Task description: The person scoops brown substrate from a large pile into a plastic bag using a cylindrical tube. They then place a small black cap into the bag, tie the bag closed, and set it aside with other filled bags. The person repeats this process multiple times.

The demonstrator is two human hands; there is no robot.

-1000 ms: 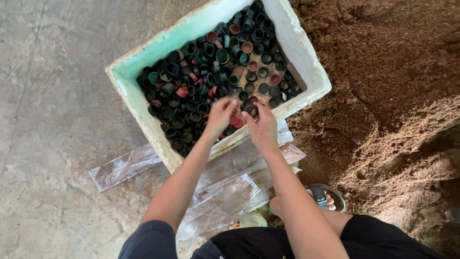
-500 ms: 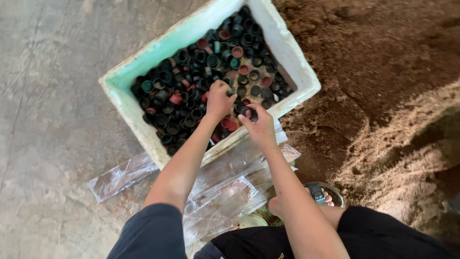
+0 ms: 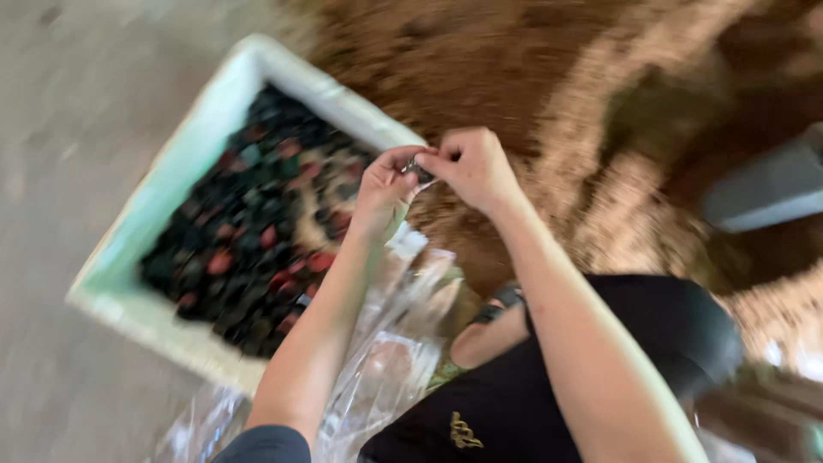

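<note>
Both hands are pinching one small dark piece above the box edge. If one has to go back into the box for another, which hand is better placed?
Probably the left hand: it sits directly beside the box of small dark caps. The right hand is farther out, over the brown soil.

head view | looks steeply down (blurred) | close over foam box (image 3: 120,266) and soil (image 3: 549,77)
</note>
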